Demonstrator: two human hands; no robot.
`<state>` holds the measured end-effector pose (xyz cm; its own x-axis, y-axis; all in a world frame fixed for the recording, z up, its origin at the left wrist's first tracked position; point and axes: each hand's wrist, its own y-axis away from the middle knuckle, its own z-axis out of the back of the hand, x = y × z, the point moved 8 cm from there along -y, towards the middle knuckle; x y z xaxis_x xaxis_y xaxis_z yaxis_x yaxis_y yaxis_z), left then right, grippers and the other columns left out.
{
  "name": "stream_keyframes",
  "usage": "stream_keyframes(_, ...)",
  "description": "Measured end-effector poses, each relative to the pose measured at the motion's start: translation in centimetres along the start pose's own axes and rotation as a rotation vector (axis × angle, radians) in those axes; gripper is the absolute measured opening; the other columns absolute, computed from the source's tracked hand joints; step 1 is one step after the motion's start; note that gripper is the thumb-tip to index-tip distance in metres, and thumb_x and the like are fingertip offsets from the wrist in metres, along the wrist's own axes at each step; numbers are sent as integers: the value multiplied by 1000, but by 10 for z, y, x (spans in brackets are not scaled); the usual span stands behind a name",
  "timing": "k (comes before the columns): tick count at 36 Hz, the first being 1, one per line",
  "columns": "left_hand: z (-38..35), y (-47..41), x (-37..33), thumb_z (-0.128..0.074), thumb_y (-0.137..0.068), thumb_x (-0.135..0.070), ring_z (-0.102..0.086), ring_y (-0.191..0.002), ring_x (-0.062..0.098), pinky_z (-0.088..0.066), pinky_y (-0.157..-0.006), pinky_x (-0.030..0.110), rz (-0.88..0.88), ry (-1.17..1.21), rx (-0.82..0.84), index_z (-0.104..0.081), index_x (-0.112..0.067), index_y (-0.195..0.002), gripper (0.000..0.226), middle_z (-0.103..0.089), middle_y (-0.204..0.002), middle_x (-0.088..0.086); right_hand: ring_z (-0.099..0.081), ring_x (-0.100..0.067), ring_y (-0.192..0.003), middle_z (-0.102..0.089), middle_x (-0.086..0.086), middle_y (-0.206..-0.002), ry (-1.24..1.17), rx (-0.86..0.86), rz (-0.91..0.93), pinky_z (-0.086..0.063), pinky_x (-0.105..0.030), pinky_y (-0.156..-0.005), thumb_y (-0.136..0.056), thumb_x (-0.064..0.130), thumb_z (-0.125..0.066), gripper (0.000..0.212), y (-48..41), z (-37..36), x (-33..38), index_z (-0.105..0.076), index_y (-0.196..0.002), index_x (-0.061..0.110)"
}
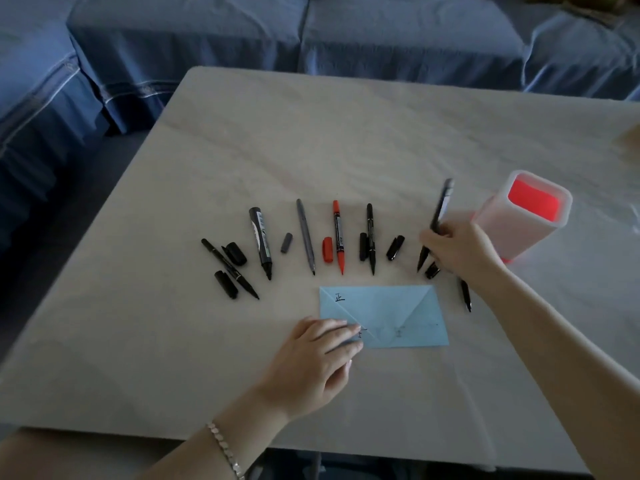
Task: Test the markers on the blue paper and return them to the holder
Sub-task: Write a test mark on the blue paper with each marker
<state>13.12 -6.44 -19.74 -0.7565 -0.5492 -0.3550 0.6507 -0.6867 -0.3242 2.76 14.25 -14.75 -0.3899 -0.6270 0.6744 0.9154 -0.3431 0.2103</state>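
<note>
A folded blue paper (391, 313) lies near the table's front, with a black character written at its top left. My left hand (311, 362) presses flat on its left corner. My right hand (457, 247) grips a black marker (440, 209), uncapped, tip pointing down toward the table. Several uncapped markers lie in a fan behind the paper, caps beside them: a thick black one (260, 240), a grey one (305, 233), a red one (338, 235), thin black ones (370, 237). The pink holder (523, 216) stands upright just right of my right hand.
Another thin black pen (465, 294) lies under my right wrist, a cap (432, 270) next to it. The white table (346, 140) ends at a near edge below my forearms. A blue-covered sofa (242, 36) runs behind the table.
</note>
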Motion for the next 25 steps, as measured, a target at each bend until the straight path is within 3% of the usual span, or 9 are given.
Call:
stream_keyframes(5,2,0,-3,-54,-83,-24,-51,-106,10,-37,-93,27,-26,-56,-14,-70,-20,-103,26,-67,-114,-4,-31,-2,-30,-38,7,-38,-575,-118,49,-26,-11,-34,-82,-6,-47,31,41,9,3,-35,-62,14)
stream_keyframes(9,2,0,-3,-52,-82,-25,-51,-99,11,-37,-91,28,-14,-71,-1,-68,-20,-102,26,-67,-111,-4,-45,-9,-41,-51,-3,-51,-602,-29,137,-34,-19,-41,-88,-3,-46,21,60,-15,6,-47,-72,10)
stream_keyframes(15,4,0,-4,-52,-82,-25,-49,-93,11,-37,-87,25,-14,-70,-2,-66,-19,-100,24,-66,-107,-3,-66,-5,-64,-65,-7,-75,-682,76,122,-55,-18,-59,-88,-1,-54,12,66,-55,14,-62,-86,8)
stream_keyframes(20,2,0,-2,-51,-83,-27,-49,-97,12,-38,-89,24,4,-71,24,-66,-21,-100,24,-66,-109,-2,-60,-5,-49,-64,4,-56,-657,-22,116,-49,-17,-46,-82,9,-66,13,62,-69,14,-61,-70,14)
stream_keyframes(25,0,0,2,-52,-83,-29,-47,-115,15,-34,-99,28,30,-29,24,-69,-23,-101,26,-65,-118,0,-45,-5,-32,-51,3,-36,-635,-150,66,-39,-15,-38,-78,17,-71,32,58,-83,3,-49,-57,7)
